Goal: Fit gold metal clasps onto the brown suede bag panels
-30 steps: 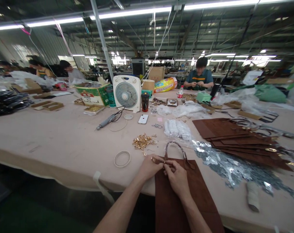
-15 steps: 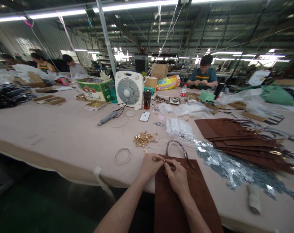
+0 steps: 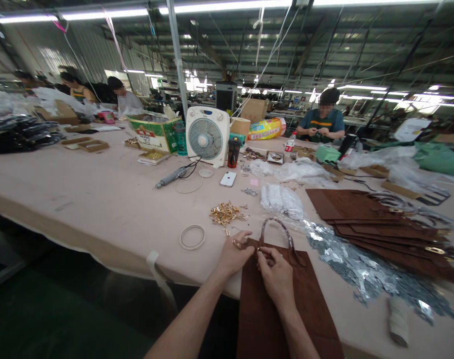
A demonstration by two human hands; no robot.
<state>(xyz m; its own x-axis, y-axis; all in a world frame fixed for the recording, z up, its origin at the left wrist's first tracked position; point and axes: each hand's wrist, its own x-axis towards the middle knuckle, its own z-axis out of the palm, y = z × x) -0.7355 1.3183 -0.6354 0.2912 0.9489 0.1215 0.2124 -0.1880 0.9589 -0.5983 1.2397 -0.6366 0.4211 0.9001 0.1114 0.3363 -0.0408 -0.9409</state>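
A brown bag (image 3: 305, 304) lies flat at the near edge of the table (image 3: 100, 199), its wrapped handle (image 3: 277, 227) pointing away from me. My left hand (image 3: 234, 254) and my right hand (image 3: 277, 274) meet at the bag's top edge, fingers pinched together on a small gold fitting (image 3: 257, 251) there. A pile of small gold fittings (image 3: 225, 213) lies just beyond my left hand, and a white ring (image 3: 192, 236) lies to its left.
A stack of brown bags (image 3: 380, 219) and a spread of silver wrapping scraps (image 3: 357, 262) lie to my right. Farther off stand a white fan (image 3: 206, 135), a phone (image 3: 228, 178), a power tool (image 3: 170, 177) and boxes. A person (image 3: 324, 124) sits across the table; others sit at far left.
My view has drifted a little, shifting the scene right and down. Both hands stay pinched at the bag's top edge with hardly any movement.
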